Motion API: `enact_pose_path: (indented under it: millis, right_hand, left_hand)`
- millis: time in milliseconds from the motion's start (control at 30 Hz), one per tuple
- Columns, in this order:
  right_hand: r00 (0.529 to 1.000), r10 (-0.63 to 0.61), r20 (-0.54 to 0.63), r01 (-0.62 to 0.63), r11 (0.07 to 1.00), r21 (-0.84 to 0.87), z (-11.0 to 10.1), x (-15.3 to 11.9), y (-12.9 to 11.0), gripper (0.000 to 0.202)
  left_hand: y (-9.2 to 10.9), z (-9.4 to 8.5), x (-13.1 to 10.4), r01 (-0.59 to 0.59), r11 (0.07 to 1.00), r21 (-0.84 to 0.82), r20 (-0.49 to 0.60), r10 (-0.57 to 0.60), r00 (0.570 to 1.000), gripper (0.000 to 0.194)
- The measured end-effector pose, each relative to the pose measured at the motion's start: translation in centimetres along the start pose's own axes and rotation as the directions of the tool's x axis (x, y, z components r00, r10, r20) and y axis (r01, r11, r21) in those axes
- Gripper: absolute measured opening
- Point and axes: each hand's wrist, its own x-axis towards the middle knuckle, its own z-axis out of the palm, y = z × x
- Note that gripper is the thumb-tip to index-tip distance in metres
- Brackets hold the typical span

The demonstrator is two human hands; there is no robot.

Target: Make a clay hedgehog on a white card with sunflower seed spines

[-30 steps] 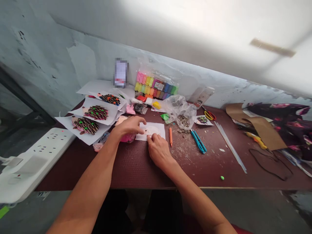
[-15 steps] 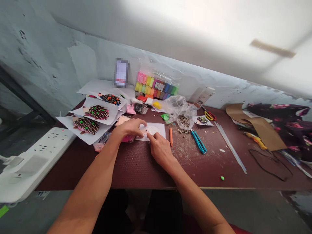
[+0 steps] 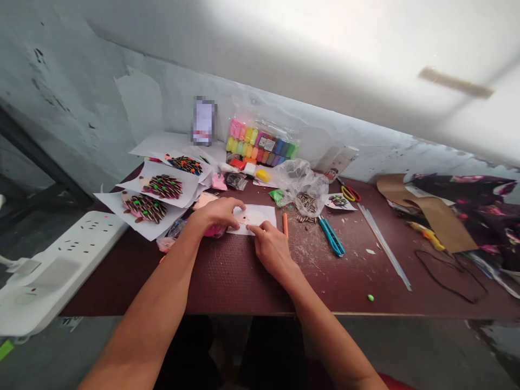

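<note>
A white sheet of paper lies on the table with a pale, flat clay shape on it, marked by a small dark dot. My left hand arches over the sheet's left edge, thumb and fingers apart, its fingertips at the paper. My right hand rests at the lower edge, index finger stretched onto the clay shape and the other fingers curled; nothing shows in it. An orange marker-like stick lies just right of this hand. Under my left wrist sits a pink lump in plastic, partly covered.
Hedgehog pictures with seed spines are stacked at left, beside a white power strip. Behind stand a phone and a coloured clay pack. Rightward lie a seed bag, a teal cutter, scissors and a glue gun.
My right hand has shifted slightly right and down, uncovering more of the clay shape and covering the stick's lower end. My left hand stays nearly in place.
</note>
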Motion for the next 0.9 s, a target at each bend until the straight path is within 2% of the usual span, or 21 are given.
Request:
enact_pose_path:
  millis: [367, 733, 900]
  right_hand:
    - [0.997, -0.072, 0.009, 0.072, 0.995, -0.069, 0.43, -0.17, -0.20, 0.037]
    - [0.999, -0.036, 0.026, 0.038, 0.997, -0.072, 0.34, 0.00, -0.48, 0.042]
    - [0.999, -0.025, 0.048, 0.028, 0.997, -0.078, 0.13, 0.13, -0.68, 0.038]
  left_hand:
    - [-0.14, -0.03, 0.16, -0.014, 1.000, 0.016, 0.004, 0.014, 1.000, 0.069]
    - [0.30, -0.23, -0.03, 0.004, 1.000, 0.028, 0.033, -0.005, 0.999, 0.071]
    - [0.26, -0.14, -0.10, 0.006, 1.000, 0.026, 0.009, -0.006, 1.000, 0.069]
